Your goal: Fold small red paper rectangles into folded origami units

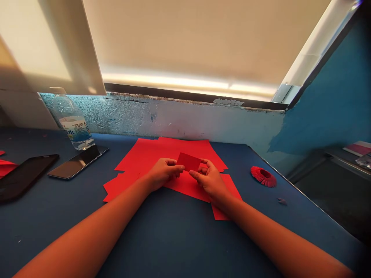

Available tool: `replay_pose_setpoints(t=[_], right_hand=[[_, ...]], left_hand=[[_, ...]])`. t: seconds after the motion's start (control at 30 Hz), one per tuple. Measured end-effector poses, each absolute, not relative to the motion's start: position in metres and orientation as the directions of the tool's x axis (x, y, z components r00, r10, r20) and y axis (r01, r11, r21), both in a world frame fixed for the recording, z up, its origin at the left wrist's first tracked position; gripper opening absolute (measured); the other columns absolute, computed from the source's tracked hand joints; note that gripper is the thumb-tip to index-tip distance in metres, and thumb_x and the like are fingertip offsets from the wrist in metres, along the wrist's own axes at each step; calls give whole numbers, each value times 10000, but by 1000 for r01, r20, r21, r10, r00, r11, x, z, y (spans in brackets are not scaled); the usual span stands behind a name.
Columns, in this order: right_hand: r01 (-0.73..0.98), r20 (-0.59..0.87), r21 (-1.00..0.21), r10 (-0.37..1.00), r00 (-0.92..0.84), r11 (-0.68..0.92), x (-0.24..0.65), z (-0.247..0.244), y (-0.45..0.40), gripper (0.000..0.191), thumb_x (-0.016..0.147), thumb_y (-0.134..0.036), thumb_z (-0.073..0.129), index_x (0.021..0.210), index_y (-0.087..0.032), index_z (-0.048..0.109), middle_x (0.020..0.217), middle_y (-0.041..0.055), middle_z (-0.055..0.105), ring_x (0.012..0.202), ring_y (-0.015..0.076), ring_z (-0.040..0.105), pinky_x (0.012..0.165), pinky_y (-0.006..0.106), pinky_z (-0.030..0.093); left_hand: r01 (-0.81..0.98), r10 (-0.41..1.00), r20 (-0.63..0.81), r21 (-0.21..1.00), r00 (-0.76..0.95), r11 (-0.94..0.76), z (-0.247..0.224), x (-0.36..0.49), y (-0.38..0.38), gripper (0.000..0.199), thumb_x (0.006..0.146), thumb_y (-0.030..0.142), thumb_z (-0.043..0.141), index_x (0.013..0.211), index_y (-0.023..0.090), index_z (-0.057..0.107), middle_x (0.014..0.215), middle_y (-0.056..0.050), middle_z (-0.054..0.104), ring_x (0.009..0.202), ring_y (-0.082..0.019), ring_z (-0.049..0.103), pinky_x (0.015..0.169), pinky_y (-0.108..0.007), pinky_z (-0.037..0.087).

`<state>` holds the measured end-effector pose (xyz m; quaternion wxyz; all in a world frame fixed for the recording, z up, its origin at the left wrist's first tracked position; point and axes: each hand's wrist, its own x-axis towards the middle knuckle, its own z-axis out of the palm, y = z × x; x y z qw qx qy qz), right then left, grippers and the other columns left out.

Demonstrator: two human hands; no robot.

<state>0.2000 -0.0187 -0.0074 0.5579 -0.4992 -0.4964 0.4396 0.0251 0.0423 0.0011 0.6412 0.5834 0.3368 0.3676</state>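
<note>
Between my two hands a small dark red rectangle of paper (pixel 189 161) is held up, tilted toward me. The fingers of my left hand (pixel 165 172) pinch its left edge, thumb in front. At its right edge my right hand (pixel 209 178) grips it between thumb and fingers. Below and behind lie several larger bright red paper sheets (pixel 174 148), overlapping on the blue table (pixel 162 239). Parts of the sheets are hidden by my hands and forearms.
On the left stand a plastic bottle (pixel 75 129) and, lying flat, a phone (pixel 78 162) and a larger dark device (pixel 27 175). A fringed red paper ring (pixel 263 176) and a small folded scrap (pixel 281 201) lie near the right edge. A wall (pixel 179 117) closes off the back.
</note>
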Motion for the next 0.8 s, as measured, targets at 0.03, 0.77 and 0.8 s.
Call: replay_pose_setpoints(t=[0.03,0.77,0.8], right_hand=[[8,110,-994,986,128,109,201,-8,-18,518,652,-369,727,1087,-224,485,680,-49,571,526,89,474,482,214,344],[44,172,-984,985,-18,173,201,-2,-27,516,694,-158,502,1186,-311,477,1063,29,548,464,60,492,394,206,335],[65,190,-979,981,-37,192,201,-2,-28,609,664,-124,484,1231,-340,440,1137,38,518,478,59,511,404,209,357]], left_hand=[[-133,882,-13,987,471,85,0,25,44,203,658,274,701,648,118,572,595,0,530,508,-75,461,481,-206,332],[-188,888,-56,969,457,158,5,28,43,260,634,285,736,713,148,530,503,60,445,397,-38,398,363,-154,281],[-199,891,-61,966,449,166,4,27,43,267,627,284,744,726,146,538,516,59,447,404,-36,397,370,-154,285]])
